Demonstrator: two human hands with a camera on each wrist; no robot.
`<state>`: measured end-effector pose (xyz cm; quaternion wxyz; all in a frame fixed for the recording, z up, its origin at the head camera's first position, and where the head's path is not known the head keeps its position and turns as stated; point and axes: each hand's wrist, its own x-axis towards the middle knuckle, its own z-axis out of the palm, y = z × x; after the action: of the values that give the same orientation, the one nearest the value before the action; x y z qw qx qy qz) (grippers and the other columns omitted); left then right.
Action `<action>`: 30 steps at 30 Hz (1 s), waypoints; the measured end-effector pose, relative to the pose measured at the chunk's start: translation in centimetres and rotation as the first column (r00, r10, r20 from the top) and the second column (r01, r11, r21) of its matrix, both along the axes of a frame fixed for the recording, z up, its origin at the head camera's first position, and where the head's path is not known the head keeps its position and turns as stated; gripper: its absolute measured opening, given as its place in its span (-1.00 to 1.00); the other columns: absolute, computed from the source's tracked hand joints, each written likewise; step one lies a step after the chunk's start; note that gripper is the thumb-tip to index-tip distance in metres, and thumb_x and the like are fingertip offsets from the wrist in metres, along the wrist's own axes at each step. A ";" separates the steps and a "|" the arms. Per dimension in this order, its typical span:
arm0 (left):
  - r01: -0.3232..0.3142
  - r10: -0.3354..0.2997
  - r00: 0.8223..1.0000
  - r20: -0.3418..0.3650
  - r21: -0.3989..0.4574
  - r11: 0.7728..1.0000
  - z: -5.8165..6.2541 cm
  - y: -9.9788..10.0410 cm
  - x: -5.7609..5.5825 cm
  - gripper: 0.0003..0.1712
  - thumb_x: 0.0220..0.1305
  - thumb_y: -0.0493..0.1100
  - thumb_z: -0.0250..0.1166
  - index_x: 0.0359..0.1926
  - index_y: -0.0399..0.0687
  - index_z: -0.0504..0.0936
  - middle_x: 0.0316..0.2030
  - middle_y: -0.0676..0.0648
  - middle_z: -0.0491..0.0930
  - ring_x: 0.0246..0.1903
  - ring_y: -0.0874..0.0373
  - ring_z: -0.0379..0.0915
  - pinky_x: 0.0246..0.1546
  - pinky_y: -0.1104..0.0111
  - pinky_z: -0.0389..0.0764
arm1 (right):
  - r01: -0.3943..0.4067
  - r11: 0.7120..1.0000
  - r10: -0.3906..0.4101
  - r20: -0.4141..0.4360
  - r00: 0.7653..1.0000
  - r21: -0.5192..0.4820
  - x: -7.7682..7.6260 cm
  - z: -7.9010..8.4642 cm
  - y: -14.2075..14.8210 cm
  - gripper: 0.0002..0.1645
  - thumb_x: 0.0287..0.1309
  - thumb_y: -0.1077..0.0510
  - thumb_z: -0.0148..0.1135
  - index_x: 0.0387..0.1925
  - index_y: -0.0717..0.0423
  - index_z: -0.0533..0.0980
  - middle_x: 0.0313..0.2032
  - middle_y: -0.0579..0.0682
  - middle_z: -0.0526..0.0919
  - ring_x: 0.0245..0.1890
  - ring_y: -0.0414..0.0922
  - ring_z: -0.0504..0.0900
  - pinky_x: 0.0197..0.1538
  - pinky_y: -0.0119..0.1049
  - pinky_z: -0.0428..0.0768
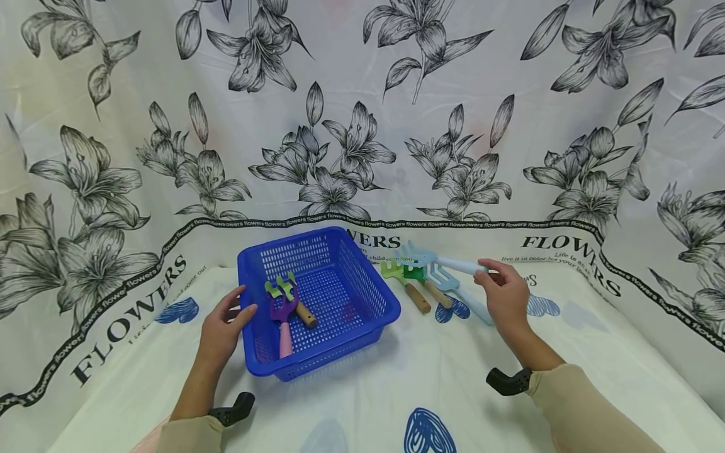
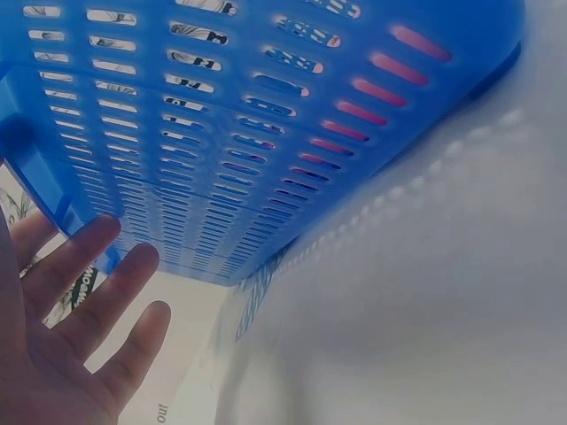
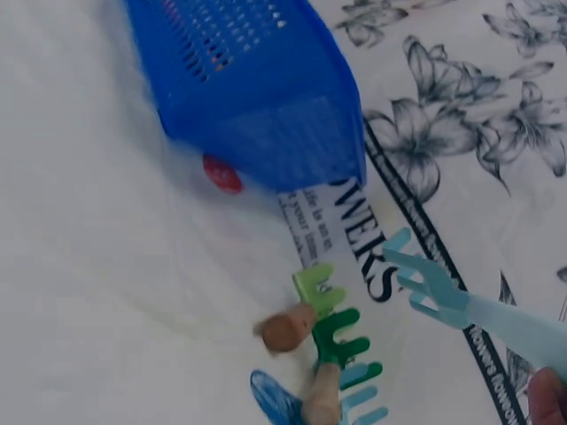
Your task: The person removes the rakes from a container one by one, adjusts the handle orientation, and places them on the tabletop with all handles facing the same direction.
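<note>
My right hand (image 1: 506, 294) pinches the end of a light blue hand fork (image 1: 453, 264), whose tines point left above the cloth. Under it lie a lime green fork (image 1: 416, 296) with a wooden handle, a dark green fork (image 3: 337, 338) with a wooden handle, and another light blue fork (image 1: 476, 307). My left hand (image 1: 219, 330) is at the left rim of a blue plastic basket (image 1: 320, 365); its fingers look spread and fairly straight in the left wrist view. Inside the basket lie a purple fork with a pink handle (image 1: 286, 340) and a lime green fork with a wooden handle (image 1: 306, 314).
The white cloth (image 1: 362, 402) with blue hearts covers the surface. Behind it hangs a flower-print curtain (image 1: 340, 69) with a black lettered band. A red spot (image 3: 221, 173) shows beside the basket in the right wrist view.
</note>
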<state>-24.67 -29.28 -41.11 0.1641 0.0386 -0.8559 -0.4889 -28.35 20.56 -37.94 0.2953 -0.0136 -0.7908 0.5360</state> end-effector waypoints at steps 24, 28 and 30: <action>0.002 -0.002 1.000 -0.001 -0.010 1.000 0.0 -0.1 -0.1 -0.21 0.38 0.18 0.13 0.50 0.03 0.13 0.30 -0.35 0.28 0.23 -0.32 0.26 0.09 -0.22 0.38 | 0.162 0.987 -0.162 0.099 0.982 0.005 1.2 -2.8 5.0 -0.65 0.33 0.09 0.19 0.09 0.09 0.59 -0.04 0.00 0.54 -0.37 -0.52 0.55 -0.43 -0.56 0.42; 0.006 -0.006 1.000 0.001 0.000 1.000 0.0 -0.1 0.0 -0.21 0.38 0.18 0.13 0.50 0.05 0.13 0.31 -0.35 0.28 0.23 -0.31 0.26 0.10 -0.21 0.38 | 0.177 0.984 -0.175 0.120 0.977 -0.004 1.5 -3.0 5.6 -0.63 0.33 0.08 0.19 0.11 0.10 0.58 -0.01 0.02 0.54 -0.37 -0.52 0.55 -0.46 -0.54 0.42; 0.008 -0.008 1.000 0.000 0.002 1.000 0.0 -0.1 0.0 -0.21 0.38 0.18 0.14 0.50 0.05 0.13 0.30 -0.35 0.28 0.23 -0.31 0.27 0.10 -0.21 0.38 | 0.187 0.982 -0.183 0.138 0.973 -0.012 1.6 -3.1 5.9 -0.63 0.33 0.08 0.19 0.11 0.09 0.57 0.00 0.02 0.54 -0.37 -0.52 0.56 -0.46 -0.54 0.42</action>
<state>-24.72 -29.37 -41.11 0.1620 0.0355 -0.8557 -0.4902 -26.72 26.51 -41.07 0.2889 -0.1274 -0.7978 0.5136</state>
